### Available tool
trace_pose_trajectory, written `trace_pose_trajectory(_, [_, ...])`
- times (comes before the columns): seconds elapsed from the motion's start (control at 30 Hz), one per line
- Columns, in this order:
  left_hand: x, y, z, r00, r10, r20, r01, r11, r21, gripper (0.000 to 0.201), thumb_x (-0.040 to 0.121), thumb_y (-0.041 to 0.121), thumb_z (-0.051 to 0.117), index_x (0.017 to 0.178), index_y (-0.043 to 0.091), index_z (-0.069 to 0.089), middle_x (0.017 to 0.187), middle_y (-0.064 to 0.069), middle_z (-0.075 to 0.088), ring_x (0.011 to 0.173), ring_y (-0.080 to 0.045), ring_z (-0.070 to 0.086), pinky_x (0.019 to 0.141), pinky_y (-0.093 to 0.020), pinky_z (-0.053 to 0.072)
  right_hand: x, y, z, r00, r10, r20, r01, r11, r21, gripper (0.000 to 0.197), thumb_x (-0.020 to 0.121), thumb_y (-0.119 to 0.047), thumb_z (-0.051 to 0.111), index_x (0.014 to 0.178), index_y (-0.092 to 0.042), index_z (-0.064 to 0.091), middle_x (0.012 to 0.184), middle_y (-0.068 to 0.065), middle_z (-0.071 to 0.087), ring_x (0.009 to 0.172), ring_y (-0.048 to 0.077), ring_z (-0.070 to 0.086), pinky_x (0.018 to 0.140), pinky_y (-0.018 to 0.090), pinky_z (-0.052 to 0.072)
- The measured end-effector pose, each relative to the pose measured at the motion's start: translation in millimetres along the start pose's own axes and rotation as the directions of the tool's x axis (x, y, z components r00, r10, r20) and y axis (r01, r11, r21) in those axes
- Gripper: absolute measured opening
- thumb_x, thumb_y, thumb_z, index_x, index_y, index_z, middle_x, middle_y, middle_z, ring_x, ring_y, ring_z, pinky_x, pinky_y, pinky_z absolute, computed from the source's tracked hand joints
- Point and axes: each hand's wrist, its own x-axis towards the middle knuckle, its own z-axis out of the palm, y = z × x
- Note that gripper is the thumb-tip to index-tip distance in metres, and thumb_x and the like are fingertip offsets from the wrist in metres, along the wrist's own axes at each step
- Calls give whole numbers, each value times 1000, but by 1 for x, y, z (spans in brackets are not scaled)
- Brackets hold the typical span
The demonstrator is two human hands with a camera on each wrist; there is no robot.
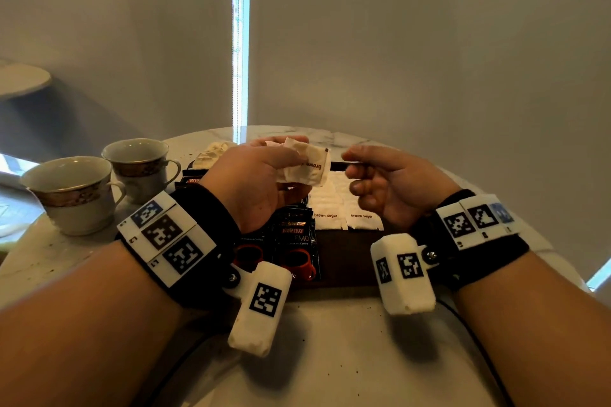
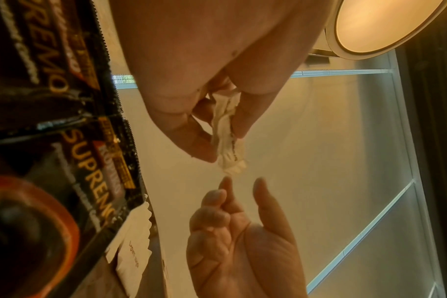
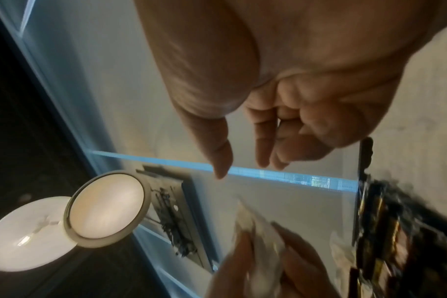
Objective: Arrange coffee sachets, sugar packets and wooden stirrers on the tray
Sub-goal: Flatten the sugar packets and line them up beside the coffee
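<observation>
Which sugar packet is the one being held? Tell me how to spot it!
Find the round marble table, then the dark tray between the two hands. Above it, the left hand pinches a crumpled white brown sugar packet. Unlike the flat packets on the tray, it is wrinkled and up in the air.

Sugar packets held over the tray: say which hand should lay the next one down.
Probably the right hand. It is empty, its fingers loosely curled just short of the sugar packets that the left hand pinches above the tray. It can take one and set it beside the laid-out row.
</observation>
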Motion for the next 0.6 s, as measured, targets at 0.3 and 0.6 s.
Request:
trace_pose_trajectory(0.3, [-2, -2, 2, 1000, 2, 18, -2, 999, 43, 28, 91, 14, 70, 117, 6, 64, 99, -13, 70, 80, -23, 65, 56, -28, 56, -5, 5, 28, 997, -68, 38, 70, 995, -72, 34, 92, -8, 62, 124, 0, 56, 82, 8, 64, 60, 17, 61, 50, 27, 41])
trace_pose_trajectory(0.6, [-3, 1, 3, 999, -52, 14, 52, 998, 30, 15, 95, 17, 67, 107, 9, 63, 109, -17, 71, 87, -29, 70, 56, -30, 57, -4, 2, 26, 992, -112, -58, 114, 993, 17, 17, 94, -5, 60, 110, -5, 60, 86, 10, 74, 64, 17, 67, 53, 25, 48])
